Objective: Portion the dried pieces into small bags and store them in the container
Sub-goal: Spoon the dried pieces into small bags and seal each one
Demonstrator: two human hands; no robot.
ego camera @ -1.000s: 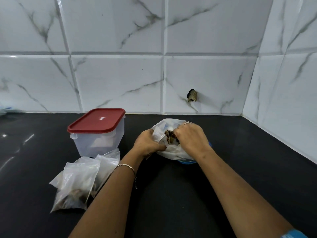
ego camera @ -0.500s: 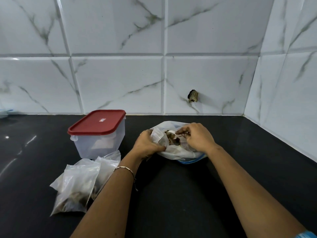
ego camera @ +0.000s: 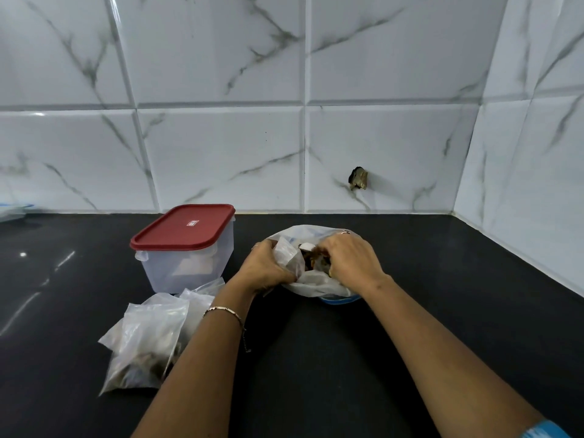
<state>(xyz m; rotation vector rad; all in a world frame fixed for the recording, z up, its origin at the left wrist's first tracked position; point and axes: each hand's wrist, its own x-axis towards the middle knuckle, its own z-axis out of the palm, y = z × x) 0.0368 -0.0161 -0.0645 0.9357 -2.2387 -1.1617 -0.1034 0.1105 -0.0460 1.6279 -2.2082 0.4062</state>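
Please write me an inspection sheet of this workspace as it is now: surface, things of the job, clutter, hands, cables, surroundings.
Surface: glossy black countertop, some reflections at left.
Job's things: clear plastic container with red lid, lid on; two filled small clear bags lying in front of it; large white plastic bag open, brown dried pieces inside, a blue rim under it.
Clutter: a blurred clear item at the far left edge.
Hands: left hand grips the bag's edge; right hand curled at the pieces.
Cables: nothing seen.
Surroundings: white marbled wall tiles, one with a dark hole.
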